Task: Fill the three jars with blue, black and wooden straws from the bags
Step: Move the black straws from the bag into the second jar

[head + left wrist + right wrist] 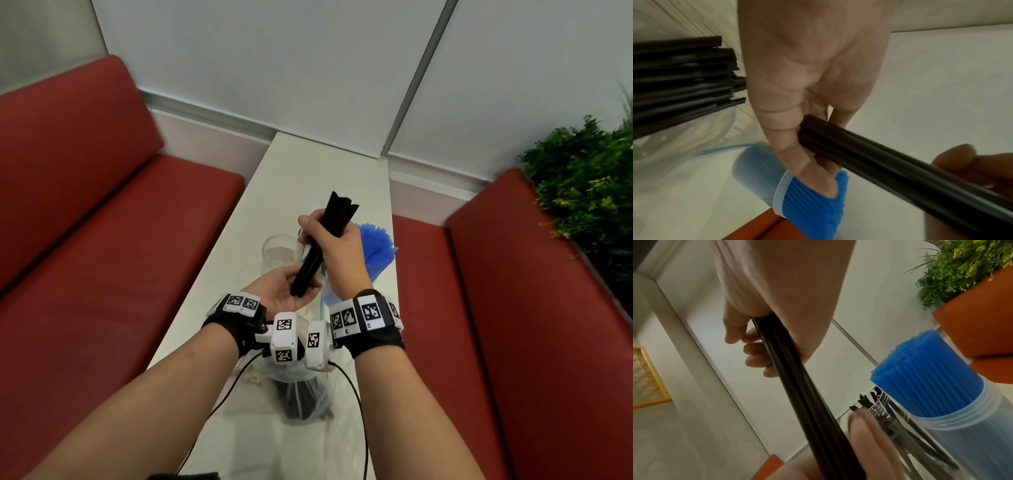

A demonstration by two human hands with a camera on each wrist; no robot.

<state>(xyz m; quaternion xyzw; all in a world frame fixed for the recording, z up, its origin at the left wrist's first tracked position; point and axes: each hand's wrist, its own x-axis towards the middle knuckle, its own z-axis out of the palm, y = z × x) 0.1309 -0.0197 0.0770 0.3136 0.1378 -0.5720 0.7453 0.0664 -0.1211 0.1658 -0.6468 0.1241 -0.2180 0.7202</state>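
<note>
Blue straws (375, 245) fill one jar (962, 431); another jar (281, 255) holds none

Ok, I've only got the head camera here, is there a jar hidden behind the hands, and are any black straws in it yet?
Observer: Yes. The right wrist view shows a clear jar right beside the blue jar, with a few loose black straws standing in it.
Operator: Is the blue jar full?
Observer: It looks packed. The blue straws sit tight together and stick out above its threaded neck.
Operator: And the grip on the bundle?
Observer: From below, the right hand has its fingers curled round the black bundle. The left hand lies with straight fingers against the bundle's lower part.
</note>
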